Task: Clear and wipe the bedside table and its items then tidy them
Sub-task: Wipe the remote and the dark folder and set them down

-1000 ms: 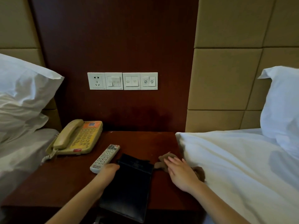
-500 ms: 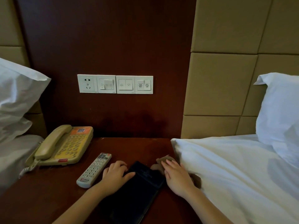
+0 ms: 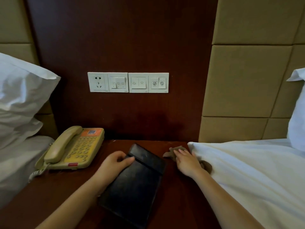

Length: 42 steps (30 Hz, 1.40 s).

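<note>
Dim, warm light throughout. Below the switch panel [image 3: 128,82] the wall [image 3: 132,116] sinks into shadow; straight lines far from it bow.

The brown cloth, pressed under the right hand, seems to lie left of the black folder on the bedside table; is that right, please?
Not quite: the head view shows the brown cloth, pressed under the right hand, lying right of the black folder, beside the white bedding, on the bedside table.
</note>
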Each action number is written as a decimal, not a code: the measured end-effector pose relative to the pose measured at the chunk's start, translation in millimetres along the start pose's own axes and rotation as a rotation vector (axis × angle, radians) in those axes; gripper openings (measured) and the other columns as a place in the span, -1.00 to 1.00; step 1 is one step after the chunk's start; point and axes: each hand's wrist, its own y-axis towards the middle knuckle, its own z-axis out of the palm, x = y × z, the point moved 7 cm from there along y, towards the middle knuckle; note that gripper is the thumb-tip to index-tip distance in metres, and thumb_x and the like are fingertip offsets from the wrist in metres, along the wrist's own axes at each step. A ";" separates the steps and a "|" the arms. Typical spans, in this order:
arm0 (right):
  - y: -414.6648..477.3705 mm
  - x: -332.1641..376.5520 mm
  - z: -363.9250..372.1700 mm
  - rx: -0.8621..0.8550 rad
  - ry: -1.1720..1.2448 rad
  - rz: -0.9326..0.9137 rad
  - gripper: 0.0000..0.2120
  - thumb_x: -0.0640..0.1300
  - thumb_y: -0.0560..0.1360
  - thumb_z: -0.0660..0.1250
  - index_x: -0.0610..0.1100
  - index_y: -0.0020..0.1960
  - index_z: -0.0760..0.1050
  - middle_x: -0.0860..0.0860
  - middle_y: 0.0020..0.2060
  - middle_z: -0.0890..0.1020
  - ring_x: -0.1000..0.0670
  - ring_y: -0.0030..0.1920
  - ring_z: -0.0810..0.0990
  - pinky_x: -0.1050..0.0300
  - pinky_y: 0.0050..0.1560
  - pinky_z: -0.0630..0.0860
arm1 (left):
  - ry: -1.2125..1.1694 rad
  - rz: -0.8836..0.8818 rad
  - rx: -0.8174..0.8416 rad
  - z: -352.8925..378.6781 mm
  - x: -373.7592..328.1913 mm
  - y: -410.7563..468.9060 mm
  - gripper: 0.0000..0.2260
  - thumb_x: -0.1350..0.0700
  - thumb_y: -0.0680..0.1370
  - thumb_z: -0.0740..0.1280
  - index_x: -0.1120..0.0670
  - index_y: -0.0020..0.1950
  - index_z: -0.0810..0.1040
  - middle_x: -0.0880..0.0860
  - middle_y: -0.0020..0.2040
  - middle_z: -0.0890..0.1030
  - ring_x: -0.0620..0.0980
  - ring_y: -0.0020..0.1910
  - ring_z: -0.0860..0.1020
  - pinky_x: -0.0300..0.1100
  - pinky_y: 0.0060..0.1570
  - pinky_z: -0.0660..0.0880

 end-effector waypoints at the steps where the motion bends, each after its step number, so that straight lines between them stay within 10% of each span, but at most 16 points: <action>1: 10.2 -0.6 -1.1 0.000 0.009 0.010 -0.55 -0.11 0.65 -0.04 -0.07 0.54 0.11 0.00 0.52 0.16 -0.02 0.53 0.03 -0.09 0.48 -0.08 | -0.051 -0.002 -0.060 -16.2 -1.7 2.3 -0.79 0.03 0.52 0.34 0.19 -0.07 0.54 0.09 -0.18 0.61 -0.01 -0.22 0.59 -0.17 -0.23 0.47; 8: 71.2 -9.8 -2.6 0.029 0.062 0.070 -0.57 -0.08 0.65 0.00 0.01 0.52 0.16 0.01 0.52 0.17 -0.03 0.52 0.08 -0.15 0.47 -0.04 | -0.265 -0.041 -0.226 -84.6 53.1 5.6 -0.80 0.24 0.50 0.35 0.04 0.07 0.48 0.21 -0.12 0.65 0.13 -0.22 0.65 -0.04 -0.26 0.57; 24: -31.0 108.0 31.1 0.245 0.061 -0.456 -0.58 -0.03 0.67 -0.06 0.14 0.52 0.10 0.09 0.55 0.04 0.05 0.54 -0.09 -0.02 0.48 -0.17 | 0.418 -0.130 -0.212 -75.8 91.2 15.6 -0.64 0.09 0.61 0.19 0.04 0.41 0.29 0.16 0.26 0.51 0.14 0.15 0.52 -0.14 -0.07 0.40; 34: 71.6 2.6 8.4 0.132 -0.036 0.038 -0.54 -0.01 0.66 -0.11 0.03 0.56 0.03 0.00 0.55 0.03 -0.06 0.54 -0.03 -0.14 0.48 -0.07 | 0.551 -0.021 -0.254 -73.8 88.0 17.8 -0.60 0.06 0.62 0.16 -0.01 0.45 0.22 0.11 0.33 0.47 0.08 0.25 0.48 -0.10 0.13 0.43; 42: 106.0 66.2 21.6 0.127 -0.004 -0.021 -0.55 -0.05 0.67 -0.11 0.04 0.55 0.05 0.02 0.55 0.06 -0.08 0.54 -0.01 -0.12 0.50 -0.14 | 0.581 0.052 -0.311 -75.2 86.3 17.8 -0.53 0.04 0.60 0.18 0.00 0.49 0.14 0.09 0.26 0.53 0.01 0.13 0.56 -0.24 -0.13 0.41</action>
